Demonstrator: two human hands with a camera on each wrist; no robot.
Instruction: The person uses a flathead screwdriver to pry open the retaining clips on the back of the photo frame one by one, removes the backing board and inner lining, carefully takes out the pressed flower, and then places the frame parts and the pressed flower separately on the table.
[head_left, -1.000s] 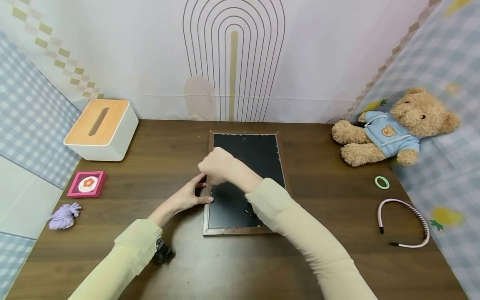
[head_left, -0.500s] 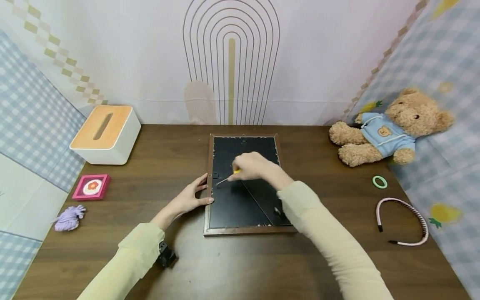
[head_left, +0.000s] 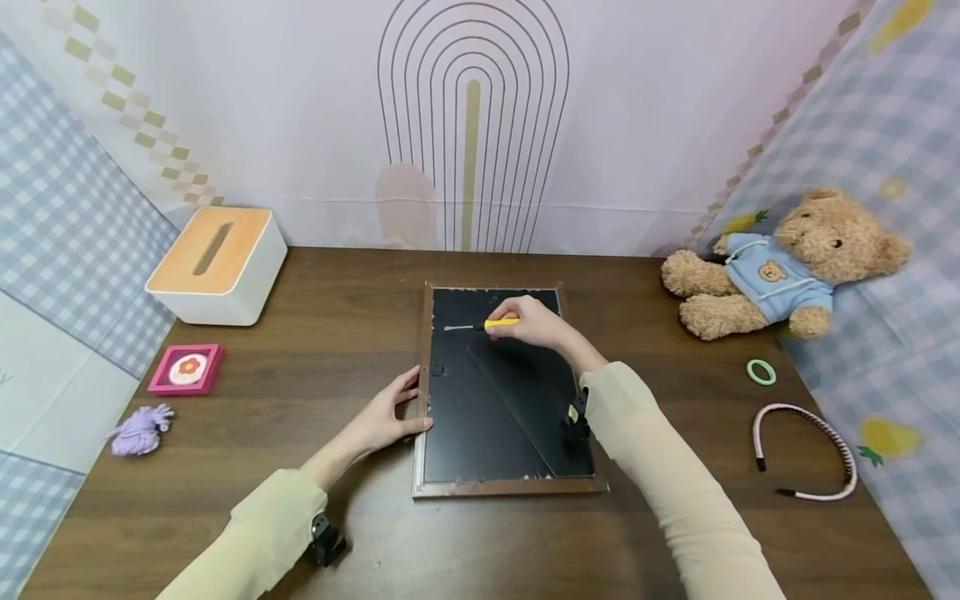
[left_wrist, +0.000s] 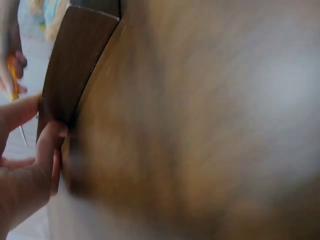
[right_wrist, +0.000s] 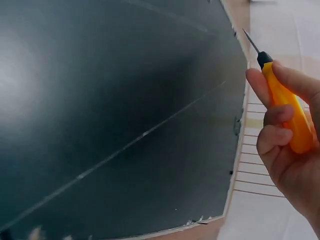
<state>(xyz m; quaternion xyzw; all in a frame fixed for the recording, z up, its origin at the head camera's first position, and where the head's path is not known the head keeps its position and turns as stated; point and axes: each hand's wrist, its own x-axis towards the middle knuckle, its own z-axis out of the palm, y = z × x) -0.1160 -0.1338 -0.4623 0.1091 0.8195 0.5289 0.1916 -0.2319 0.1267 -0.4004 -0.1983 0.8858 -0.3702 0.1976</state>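
Observation:
A picture frame (head_left: 491,417) lies face down on the table, its black backing and diagonal stand flap showing. My left hand (head_left: 384,421) grips the frame's left edge. In the left wrist view the thumb sits on top of the wooden rim (left_wrist: 75,55), with curled fingers (left_wrist: 52,135) against its side. Over the upper part of the backing, my right hand (head_left: 528,321) holds a small screwdriver by its yellow handle (right_wrist: 289,110). Its thin metal shaft (head_left: 459,327) points left in the head view. Small hanger hardware (head_left: 438,369) shows near the frame's left side.
At the back left stands a white tissue box (head_left: 217,267) with a wooden lid. A pink square box (head_left: 186,369) and a purple yarn bundle (head_left: 142,429) lie in front of it. To the right are a teddy bear (head_left: 783,267), a green ring (head_left: 761,372) and a headband (head_left: 825,425).
My right hand has moved from the frame's left edge rightward and up over the backing, still holding the screwdriver. The left hand stays at the left edge.

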